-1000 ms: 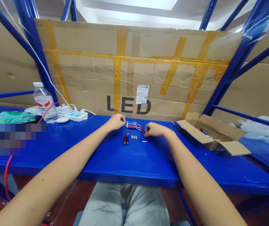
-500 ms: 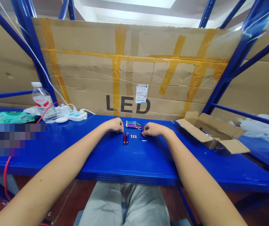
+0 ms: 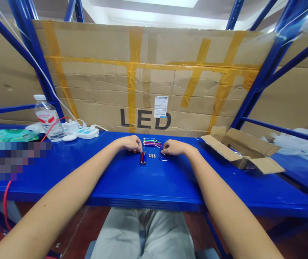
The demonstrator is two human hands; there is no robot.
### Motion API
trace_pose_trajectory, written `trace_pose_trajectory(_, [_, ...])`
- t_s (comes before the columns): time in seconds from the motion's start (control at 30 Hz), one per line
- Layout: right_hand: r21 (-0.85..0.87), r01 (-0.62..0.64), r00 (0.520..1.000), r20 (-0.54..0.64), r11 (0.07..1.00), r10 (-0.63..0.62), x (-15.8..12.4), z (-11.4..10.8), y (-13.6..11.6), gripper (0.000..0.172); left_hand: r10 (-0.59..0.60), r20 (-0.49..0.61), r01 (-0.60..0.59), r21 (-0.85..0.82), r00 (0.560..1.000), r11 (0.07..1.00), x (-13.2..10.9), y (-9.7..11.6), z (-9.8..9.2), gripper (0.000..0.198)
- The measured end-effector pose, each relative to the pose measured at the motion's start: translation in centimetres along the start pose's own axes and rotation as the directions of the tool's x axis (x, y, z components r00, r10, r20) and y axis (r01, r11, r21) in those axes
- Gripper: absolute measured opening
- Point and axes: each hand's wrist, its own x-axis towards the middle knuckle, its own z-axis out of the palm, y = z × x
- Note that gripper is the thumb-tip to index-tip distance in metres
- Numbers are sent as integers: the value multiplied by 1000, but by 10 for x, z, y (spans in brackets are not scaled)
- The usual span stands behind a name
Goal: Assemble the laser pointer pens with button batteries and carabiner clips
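My left hand [image 3: 133,144] rests on the blue table with its fingers curled, fingertips beside the upper end of a small red metal tube [image 3: 142,158]. A matching blue tube [image 3: 145,158] lies alongside, both pointing toward me. My right hand [image 3: 172,148] is closed, thumb and fingertips down at the table by a blue carabiner-like clip [image 3: 164,159]; what sits in its fingertips is too small to tell. Between the hands are several silver button cells [image 3: 152,155] in a small group. Behind these lie several slim coloured mini flashlights [image 3: 151,142], stacked crosswise.
An opened cardboard box [image 3: 242,149] stands to the right, clear plastic wrap [image 3: 302,144] beyond it. At the left are a water bottle [image 3: 48,120], a white power strip [image 3: 87,133] and a green tissue pack [image 3: 12,135]. A large cardboard panel [image 3: 105,86] backs the blue table [image 3: 148,187].
The view has shifted slightly. Both hands stay almost where they were, and the small parts on the table keep their places.
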Motion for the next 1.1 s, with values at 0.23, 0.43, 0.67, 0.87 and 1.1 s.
trace_pose_trajectory(0.23, [-14,8,1000,6,1000,-7,-1,0,-1,17,-2,-18,3,21,1000,1000,0,2,2,9])
trace_pose_trajectory(0.43, [40,38,999,5,998,-38,0,1,1,8,14,-7,-14,19,1000,1000,0,1,3,9])
trace_pose_trajectory(0.67, [80,50,999,18,996,-51,-5,-1,-1,6,-68,-81,65,-39,994,997,-3,5,4,8])
trace_pose_trajectory(0.87, [121,71,996,44,990,-76,-5,-1,0,6,-114,-184,114,-11,976,993,4,0,9,11])
trace_pose_trajectory(1.1, [157,44,994,89,987,-59,-6,-3,3,5,-105,-189,102,-27,976,994,6,-2,10,12])
